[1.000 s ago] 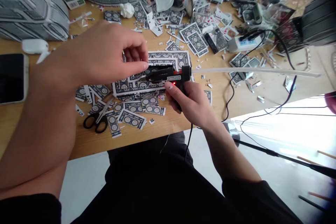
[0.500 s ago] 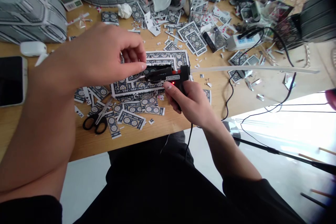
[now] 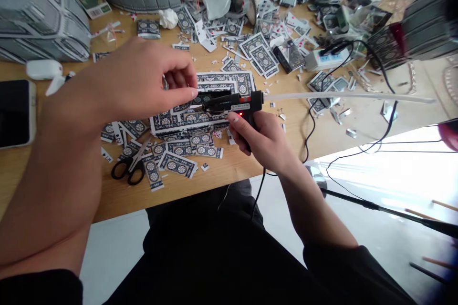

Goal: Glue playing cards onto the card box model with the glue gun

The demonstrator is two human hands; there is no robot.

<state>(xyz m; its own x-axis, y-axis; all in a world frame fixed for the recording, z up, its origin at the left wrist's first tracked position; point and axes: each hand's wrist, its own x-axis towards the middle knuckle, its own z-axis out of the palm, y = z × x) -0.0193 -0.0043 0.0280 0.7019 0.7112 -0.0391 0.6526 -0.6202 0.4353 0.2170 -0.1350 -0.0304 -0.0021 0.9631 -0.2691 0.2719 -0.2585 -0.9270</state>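
My right hand (image 3: 261, 140) is wrapped round the handle of a black glue gun (image 3: 236, 103), whose red light is lit. A long clear glue stick (image 3: 343, 97) sticks out of its rear. The nozzle points left, over a rectangular panel of patterned playing cards (image 3: 246, 81). My left hand (image 3: 161, 78) is over the panel's left part, thumb and forefinger brought together at a thin dark piece; what they grip is too small to make out. Black-handled scissors (image 3: 130, 169) lie among cut cards (image 3: 178, 164) near the table's front edge.
Large card-covered structures (image 3: 39, 9) stand at the back left. A phone (image 3: 16, 113) and a white case (image 3: 44, 69) lie at the left. Card scraps, a crumpled tissue (image 3: 168, 18) and a white power strip (image 3: 327, 58) with black cables are at the back and right.
My right hand and the glue gun have moved slightly to the right, away from my left hand. My left hand keeps nearly the same pose.
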